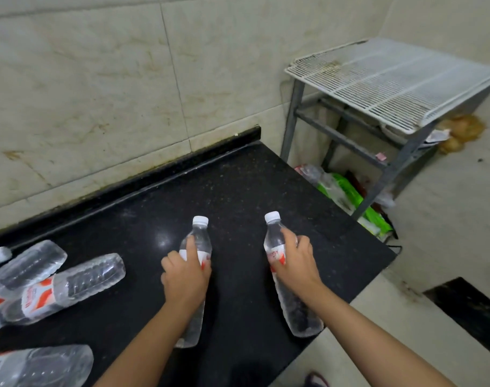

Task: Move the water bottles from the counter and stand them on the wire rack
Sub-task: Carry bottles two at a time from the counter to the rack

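Gripping one capped water bottle each, the left hand (186, 277) and right hand (295, 261) hold them over the black counter (238, 185). More bottles (70, 283) lie at the left — the wire rack (392, 79) stands bare beyond the counter's right end, green packets (350, 196) beneath it.

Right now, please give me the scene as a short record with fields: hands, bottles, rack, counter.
left hand: left hand grips a water bottle by its label
right hand: right hand grips a second water bottle
bottles left: several lying bottles on the counter's left side
wire rack: white wire rack, no bottle on top
counter: black stone counter
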